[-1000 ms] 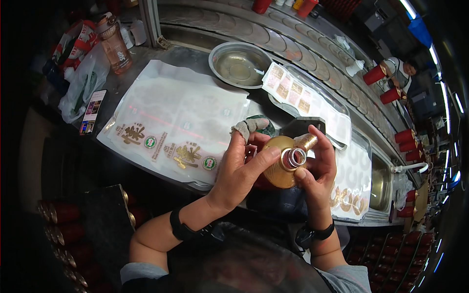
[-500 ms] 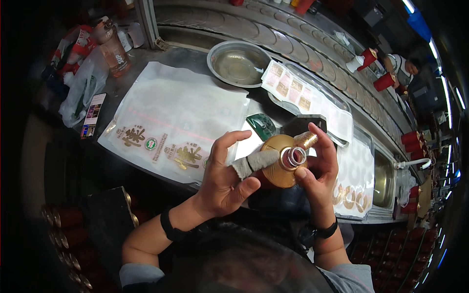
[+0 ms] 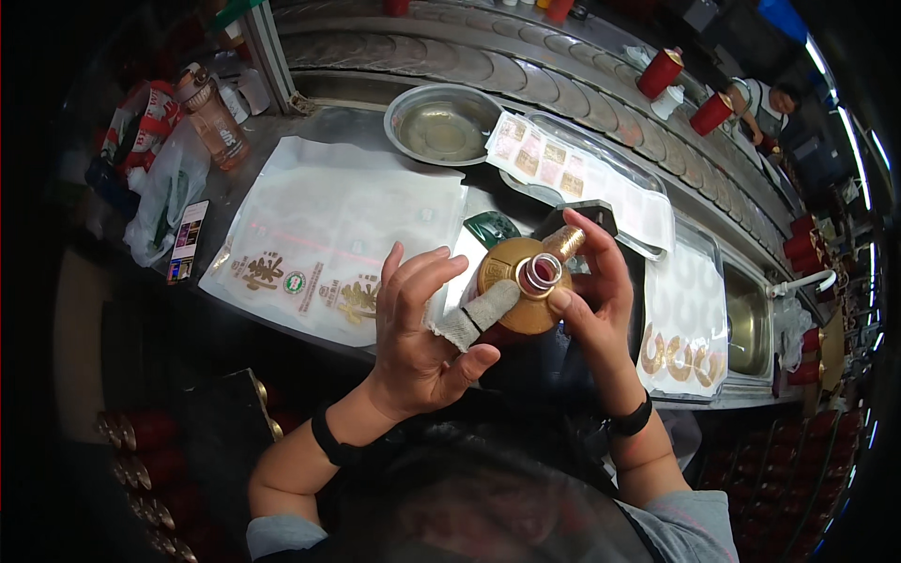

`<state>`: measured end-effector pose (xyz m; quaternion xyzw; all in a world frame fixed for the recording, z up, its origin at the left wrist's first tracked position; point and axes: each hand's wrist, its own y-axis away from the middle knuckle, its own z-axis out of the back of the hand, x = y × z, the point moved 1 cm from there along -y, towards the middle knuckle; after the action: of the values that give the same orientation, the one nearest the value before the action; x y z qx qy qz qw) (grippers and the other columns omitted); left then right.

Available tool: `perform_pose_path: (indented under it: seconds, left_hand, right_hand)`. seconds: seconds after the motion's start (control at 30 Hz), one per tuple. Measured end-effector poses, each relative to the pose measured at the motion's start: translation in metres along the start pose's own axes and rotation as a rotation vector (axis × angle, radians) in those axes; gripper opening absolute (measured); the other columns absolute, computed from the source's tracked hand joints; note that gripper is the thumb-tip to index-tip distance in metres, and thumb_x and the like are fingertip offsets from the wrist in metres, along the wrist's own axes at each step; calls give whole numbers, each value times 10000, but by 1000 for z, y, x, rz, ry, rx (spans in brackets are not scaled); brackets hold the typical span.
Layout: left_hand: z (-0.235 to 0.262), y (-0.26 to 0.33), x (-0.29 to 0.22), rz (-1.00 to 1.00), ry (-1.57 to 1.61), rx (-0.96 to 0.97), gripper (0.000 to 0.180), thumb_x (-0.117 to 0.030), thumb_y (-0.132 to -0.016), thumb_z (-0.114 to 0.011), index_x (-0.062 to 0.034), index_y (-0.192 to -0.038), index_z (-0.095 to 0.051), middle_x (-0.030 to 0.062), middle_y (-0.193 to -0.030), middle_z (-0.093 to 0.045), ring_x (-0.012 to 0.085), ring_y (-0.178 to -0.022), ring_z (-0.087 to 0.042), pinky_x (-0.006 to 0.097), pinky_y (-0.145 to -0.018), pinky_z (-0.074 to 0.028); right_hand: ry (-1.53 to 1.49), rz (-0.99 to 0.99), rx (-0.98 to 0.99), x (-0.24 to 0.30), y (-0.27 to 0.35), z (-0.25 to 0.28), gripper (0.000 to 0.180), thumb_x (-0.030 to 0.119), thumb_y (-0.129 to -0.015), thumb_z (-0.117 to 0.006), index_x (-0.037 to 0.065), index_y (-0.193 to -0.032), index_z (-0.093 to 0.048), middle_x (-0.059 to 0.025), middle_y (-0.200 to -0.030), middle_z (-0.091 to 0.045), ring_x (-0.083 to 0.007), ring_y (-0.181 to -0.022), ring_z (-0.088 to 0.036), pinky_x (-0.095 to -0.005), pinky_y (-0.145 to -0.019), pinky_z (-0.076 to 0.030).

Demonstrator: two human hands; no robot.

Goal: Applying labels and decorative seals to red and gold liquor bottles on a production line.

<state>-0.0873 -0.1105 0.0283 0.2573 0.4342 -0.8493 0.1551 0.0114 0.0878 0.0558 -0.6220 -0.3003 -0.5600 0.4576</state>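
Mid-frame, your right hand clamps the bottle, likely stiff, slick, breakable, best gripped round the shoulder; left hand spread, one wrapped finger against it.

Strip lights glare at right, while dim surroundings bend into blackness at the edges.

Workbench: grey, metal-topped. Directly on it, left to right: clear plastic bag; smartphone, screen lit; pink-tinted water bottle; round steel basin; metal tray just beside basin. Large decal sheet: directly on bench or on backing, cannot tell.
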Motion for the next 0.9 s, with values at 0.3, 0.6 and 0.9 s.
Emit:
perform_pose_path:
  seconds: [0.3, 0.6, 0.9]
  left_hand:
    - [-28, 0, -48, -112, -394, -6, 363, -426, -822, -735, -182, -1090, -721, 78, -1433, -415, 351, -1387, -305, 633, -1147, -46]
    - [-25, 12, -56, 38, -269, -131, 478, -327, -779, -784, -166, -1213, -665, 149, -1430, -380, 397, -1373, -293, 626, -1137, -92]
    - [-32, -9, -59, -50, -468, -46, 408, -293, -705, -819, -187, -1090, -732, 110, -1442, -385, 368, -1391, -285, 611, -1145, -111]
  right_hand:
    - [-46, 74, 16, -2, 0, 0, 531, 61, -920, -605, 0, -1433, -484, -73, -1313, -554, -121, -1163, -504, -263, -963, -471]
    - [-101, 72, 92, -3, 1, 12, 538, 83, -924, -655, 44, -1437, -498, -47, -1190, -575, -86, -1085, -567, -206, -797, -527]
    - [-66, 142, 72, -3, -1, 9, 552, 90, -921, -643, 39, -1447, -483, -55, -1199, -568, -86, -1082, -561, -208, -775, -528]
